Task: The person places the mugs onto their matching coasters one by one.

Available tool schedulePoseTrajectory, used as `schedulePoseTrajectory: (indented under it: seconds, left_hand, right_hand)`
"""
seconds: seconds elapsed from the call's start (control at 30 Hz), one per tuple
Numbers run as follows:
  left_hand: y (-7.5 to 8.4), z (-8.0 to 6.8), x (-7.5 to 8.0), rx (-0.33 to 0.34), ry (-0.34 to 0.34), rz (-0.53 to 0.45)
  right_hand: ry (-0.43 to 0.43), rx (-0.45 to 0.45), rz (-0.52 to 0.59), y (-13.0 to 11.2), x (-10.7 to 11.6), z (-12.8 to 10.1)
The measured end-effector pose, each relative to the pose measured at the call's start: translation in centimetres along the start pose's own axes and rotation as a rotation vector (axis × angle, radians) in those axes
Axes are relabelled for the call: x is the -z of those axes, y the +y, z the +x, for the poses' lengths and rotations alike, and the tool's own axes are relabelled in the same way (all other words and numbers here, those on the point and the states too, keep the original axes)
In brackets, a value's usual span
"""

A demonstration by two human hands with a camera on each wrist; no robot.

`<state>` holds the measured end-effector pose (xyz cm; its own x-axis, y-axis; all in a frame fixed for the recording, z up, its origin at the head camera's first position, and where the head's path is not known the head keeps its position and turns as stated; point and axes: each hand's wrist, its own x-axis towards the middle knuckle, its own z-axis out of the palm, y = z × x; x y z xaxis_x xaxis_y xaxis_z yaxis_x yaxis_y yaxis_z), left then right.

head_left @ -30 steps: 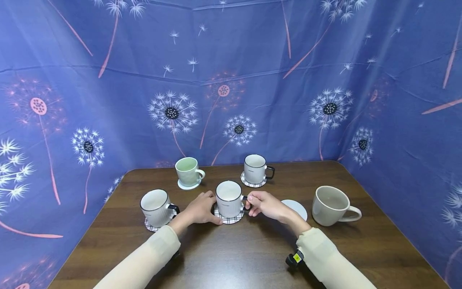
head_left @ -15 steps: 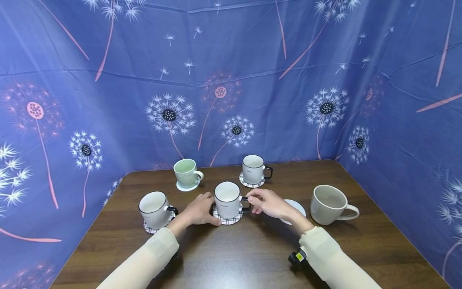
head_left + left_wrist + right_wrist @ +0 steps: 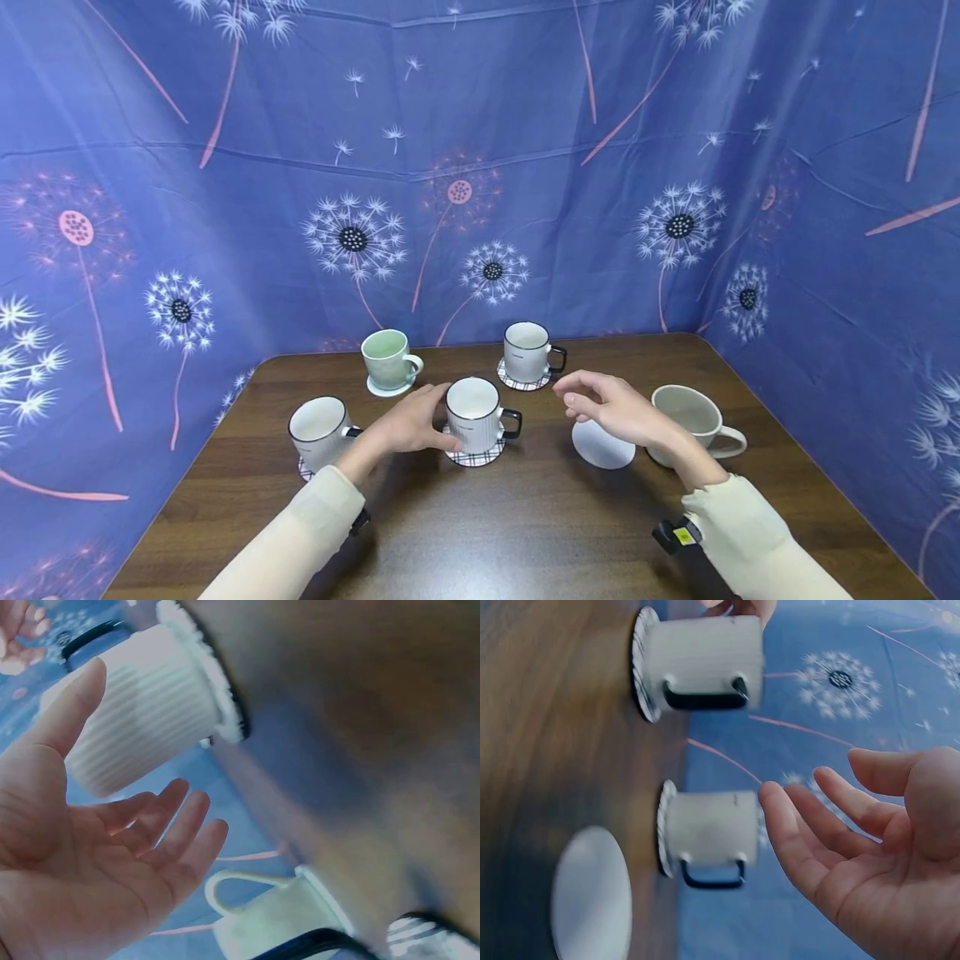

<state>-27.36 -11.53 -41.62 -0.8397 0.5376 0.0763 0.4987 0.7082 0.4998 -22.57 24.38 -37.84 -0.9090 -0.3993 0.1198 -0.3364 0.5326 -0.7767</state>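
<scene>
Two hands part: the right hand (image 3: 611,408) has let go of the ribbed mug's (image 3: 474,414) handle, fingers loose; left hand (image 3: 408,425) relaxed beside it.

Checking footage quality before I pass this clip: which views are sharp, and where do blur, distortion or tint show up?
Head view: sharp and evenly lit, wide-angle bending at the edges, soft shadows under both arms on the table. Left wrist view: motion-blurred, bluish, the ribbed mug smeared beside the left hand. Right wrist view: softer, the right hand fairly clear, mugs and white coaster slightly smeared.
</scene>
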Motion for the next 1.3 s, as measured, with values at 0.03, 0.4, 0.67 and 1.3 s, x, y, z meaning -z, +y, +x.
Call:
schedulePoseTrajectory:
  seconds: [0.03,0.4,0.67,1.3]
  left_hand:
    - [0.3,0.1,0.3,-0.002,0.003,-0.006]
    - [3.8,1.2,2.6,-0.084,0.057,-0.010]
    - [7.5,2.7,2.1,-0.142,0.090,0.043]
    - [13.5,4.9,-1.6,-0.194,0.070,0.011]
  right_hand:
    - [0.003,0.003,0.005,-0.1,0.5,-0.3]
    - [0.066,-0.019,-0.043,-0.2,4.8,-3.6]
    - [0.108,0.004,-0.150,0.1,7.1,-5.1]
    - [0.214,-0.071,-0.205,2.6,11.4,-9.5]
